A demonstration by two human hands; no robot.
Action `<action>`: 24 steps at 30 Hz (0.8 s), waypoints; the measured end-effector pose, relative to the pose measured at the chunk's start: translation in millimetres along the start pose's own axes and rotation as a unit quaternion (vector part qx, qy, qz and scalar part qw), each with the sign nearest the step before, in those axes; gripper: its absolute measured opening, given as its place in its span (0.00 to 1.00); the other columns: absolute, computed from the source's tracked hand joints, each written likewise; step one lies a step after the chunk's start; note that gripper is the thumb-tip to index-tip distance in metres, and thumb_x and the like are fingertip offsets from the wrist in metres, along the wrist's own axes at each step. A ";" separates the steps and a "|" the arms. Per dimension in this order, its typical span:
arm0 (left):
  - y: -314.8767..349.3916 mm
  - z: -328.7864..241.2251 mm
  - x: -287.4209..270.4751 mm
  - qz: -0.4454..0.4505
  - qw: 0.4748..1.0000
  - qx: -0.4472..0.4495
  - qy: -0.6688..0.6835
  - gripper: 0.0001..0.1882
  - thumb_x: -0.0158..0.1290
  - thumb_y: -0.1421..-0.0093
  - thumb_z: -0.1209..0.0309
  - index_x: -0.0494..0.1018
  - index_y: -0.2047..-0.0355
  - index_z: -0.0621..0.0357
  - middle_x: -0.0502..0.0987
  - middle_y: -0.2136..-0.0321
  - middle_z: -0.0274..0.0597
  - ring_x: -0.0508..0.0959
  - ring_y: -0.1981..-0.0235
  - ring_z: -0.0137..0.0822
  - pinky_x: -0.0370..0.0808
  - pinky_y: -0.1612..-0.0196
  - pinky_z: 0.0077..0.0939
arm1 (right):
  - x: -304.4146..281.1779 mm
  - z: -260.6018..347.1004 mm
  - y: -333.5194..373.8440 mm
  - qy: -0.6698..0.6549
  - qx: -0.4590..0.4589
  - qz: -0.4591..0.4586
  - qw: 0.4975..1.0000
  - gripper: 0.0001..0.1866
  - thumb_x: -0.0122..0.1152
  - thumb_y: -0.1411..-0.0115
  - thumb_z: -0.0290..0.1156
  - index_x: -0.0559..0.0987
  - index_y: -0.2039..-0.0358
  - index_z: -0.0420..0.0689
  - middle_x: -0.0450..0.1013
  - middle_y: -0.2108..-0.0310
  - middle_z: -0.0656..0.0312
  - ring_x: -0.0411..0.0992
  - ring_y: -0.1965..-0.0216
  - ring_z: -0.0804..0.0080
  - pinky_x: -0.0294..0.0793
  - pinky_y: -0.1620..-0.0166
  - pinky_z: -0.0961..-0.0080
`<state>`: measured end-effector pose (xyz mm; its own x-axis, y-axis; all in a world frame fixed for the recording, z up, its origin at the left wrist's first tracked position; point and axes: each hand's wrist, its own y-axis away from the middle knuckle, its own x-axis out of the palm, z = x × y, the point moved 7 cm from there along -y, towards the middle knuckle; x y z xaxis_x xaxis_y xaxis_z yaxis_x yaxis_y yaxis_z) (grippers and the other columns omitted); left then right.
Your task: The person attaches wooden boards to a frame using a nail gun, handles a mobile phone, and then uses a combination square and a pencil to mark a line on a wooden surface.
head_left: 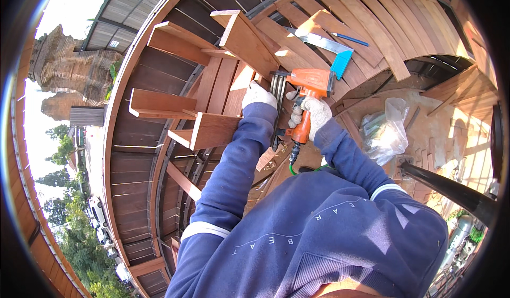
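Note:
My right hand point(317, 113), in a white knit glove, is wrapped round the grip of an orange nail gun point(309, 81). The gun's dark magazine point(277, 93) lies between my two hands, and its nose points toward the wooden frame. My left hand point(259, 96), also gloved, is closed at a reddish wooden board point(240, 92) of that frame; its fingertips are partly hidden. Upright wooden pieces stand round it, among them a wide board point(249, 43) beyond and a shorter one point(213, 130) nearer me. A green air hose point(293, 169) hangs from the grip.
A try square with a blue handle point(341, 64) and a blue pencil point(350, 39) lie on the curved slatted bench point(366, 16). A clear plastic bag point(390, 130) rests to the right, by a black metal post point(446, 183). Dark slatted railing point(135, 175) curves along the left.

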<state>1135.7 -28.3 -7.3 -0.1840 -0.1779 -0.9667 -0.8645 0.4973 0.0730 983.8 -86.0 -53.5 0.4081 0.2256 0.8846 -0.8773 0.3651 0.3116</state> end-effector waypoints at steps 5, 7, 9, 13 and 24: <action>-2.0 4.4 3.0 -0.016 1.000 0.017 -0.003 0.18 0.43 0.42 0.73 0.66 0.52 0.67 0.76 0.56 0.62 0.78 0.54 0.53 0.74 0.50 0.40 | -16.4 -2.8 -1.4 -0.010 -0.004 -0.060 0.998 0.15 0.48 0.45 0.27 0.74 0.57 0.37 0.65 0.80 0.61 0.65 0.81 0.69 0.74 0.74 0.65; 0.1 0.5 -0.3 -0.007 1.000 0.015 -0.002 0.18 0.43 0.42 0.73 0.66 0.52 0.67 0.76 0.57 0.62 0.78 0.54 0.53 0.74 0.50 0.40 | -18.2 -4.7 -3.7 -0.017 0.008 -0.058 0.998 0.15 0.49 0.45 0.27 0.75 0.58 0.38 0.65 0.80 0.61 0.65 0.81 0.68 0.74 0.75 0.65; 1.3 -0.2 -0.3 0.000 1.000 0.008 -0.006 0.17 0.43 0.42 0.73 0.66 0.53 0.67 0.76 0.56 0.62 0.78 0.55 0.53 0.74 0.50 0.40 | -15.5 -5.7 -4.9 0.002 0.015 -0.063 0.998 0.14 0.49 0.45 0.27 0.75 0.59 0.38 0.65 0.79 0.61 0.66 0.80 0.68 0.75 0.74 0.65; -0.7 1.7 1.9 -0.012 1.000 0.005 -0.010 0.18 0.44 0.42 0.72 0.66 0.52 0.67 0.76 0.57 0.61 0.78 0.55 0.53 0.74 0.50 0.41 | -18.6 -7.9 -6.4 0.018 0.012 -0.070 0.997 0.14 0.50 0.46 0.27 0.75 0.59 0.38 0.66 0.79 0.61 0.66 0.80 0.67 0.75 0.74 0.65; 88.2 -17.9 -23.2 -0.072 0.957 0.253 0.121 0.48 0.61 0.48 0.58 0.49 0.33 0.61 0.64 0.43 0.58 0.65 0.41 0.53 0.63 0.40 0.44 | -14.7 48.9 53.1 -0.056 -0.112 -0.028 0.992 0.16 0.47 0.45 0.28 0.73 0.57 0.37 0.66 0.80 0.58 0.66 0.79 0.65 0.72 0.70 0.59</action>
<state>1055.3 4.5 26.0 -0.2355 -0.4374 -0.8679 -0.5639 0.7888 -0.2445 918.9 -114.1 -33.0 0.4134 0.1026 0.9047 -0.7709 0.5682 0.2879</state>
